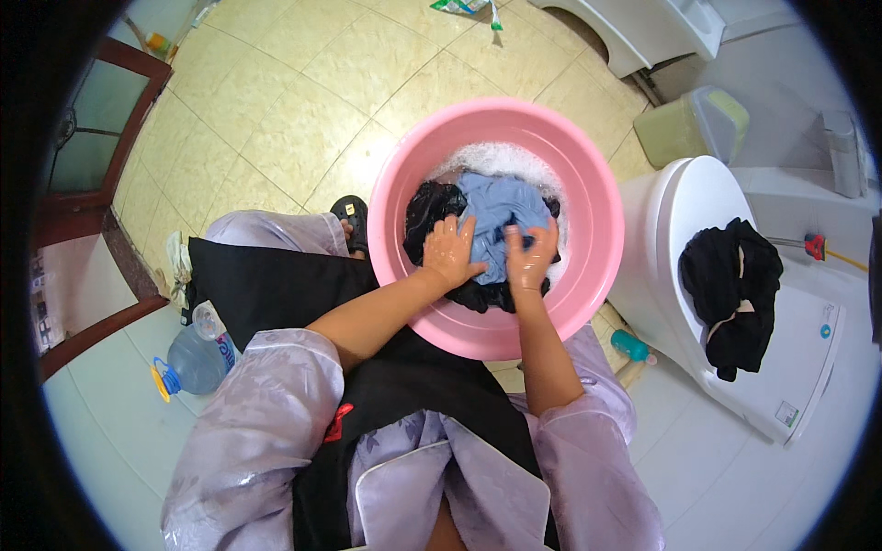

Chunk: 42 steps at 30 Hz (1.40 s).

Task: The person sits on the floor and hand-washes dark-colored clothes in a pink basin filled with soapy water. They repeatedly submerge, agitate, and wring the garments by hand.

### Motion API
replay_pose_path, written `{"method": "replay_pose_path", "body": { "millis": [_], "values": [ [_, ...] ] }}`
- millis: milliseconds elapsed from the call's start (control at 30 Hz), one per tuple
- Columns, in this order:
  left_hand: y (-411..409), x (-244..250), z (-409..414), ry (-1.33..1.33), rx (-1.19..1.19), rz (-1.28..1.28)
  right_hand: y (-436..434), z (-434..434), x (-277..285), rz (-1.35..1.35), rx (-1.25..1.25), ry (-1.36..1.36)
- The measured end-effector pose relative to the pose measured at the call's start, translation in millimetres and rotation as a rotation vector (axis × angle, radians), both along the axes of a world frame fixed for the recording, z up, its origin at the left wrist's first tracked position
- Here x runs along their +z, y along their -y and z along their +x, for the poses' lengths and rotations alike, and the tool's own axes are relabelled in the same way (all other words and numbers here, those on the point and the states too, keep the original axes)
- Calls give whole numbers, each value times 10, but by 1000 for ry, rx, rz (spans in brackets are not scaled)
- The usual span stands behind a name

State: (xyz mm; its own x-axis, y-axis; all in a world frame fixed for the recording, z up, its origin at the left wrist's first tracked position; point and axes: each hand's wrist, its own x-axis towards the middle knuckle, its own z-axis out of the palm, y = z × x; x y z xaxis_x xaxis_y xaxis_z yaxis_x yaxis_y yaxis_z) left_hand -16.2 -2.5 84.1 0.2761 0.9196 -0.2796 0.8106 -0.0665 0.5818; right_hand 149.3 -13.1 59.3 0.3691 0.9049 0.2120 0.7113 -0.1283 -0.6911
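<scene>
A round pink plastic basin [495, 344] stands on the floor before me, with white suds [506, 155] along its far inner side. In it lie a wet light blue cloth [503, 200] and wet black cloth [434, 203] around and under it. My left hand [451, 253] rests with spread fingers on the blue cloth's left edge and the black cloth. My right hand [532, 255] is at the blue cloth's right side, its fingers bent and slightly blurred. Whether the right fingers grip any cloth cannot be told.
Right of the basin is a white toilet [661, 289] with black clothing [730, 296] on its lid. A teal bottle [630, 346] lies near its base, a lidded bin [679, 131] behind. At left are a large clear plastic bottle [196, 361] and a framed glass door [96, 131].
</scene>
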Motion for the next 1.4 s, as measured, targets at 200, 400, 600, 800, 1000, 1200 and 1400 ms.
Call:
{"method": "replay_pose_path", "body": {
  "millis": [200,400,600,800,1000,1200,1400],
  "values": [
    [-86,-332,88,-311,-222,-153,-148,-257,-250,-172,313,481],
    [-50,-637,109,-181,-121,-89,-938,-484,-270,-516,380,525],
    [-171,-699,91,-143,-218,-254,-1633,-472,-616,-1049,531,504],
    [-403,-859,-56,285,-68,-329,-1654,10,-683,-573,430,245],
    [-609,-1077,-95,722,598,-333,3,113,519,-11,816,242],
    [90,-479,145,-82,-57,35,583,265,-4,5,421,259],
    [-93,-637,180,-200,-140,40,215,-64,-176,-152,368,518]
  ]
}}
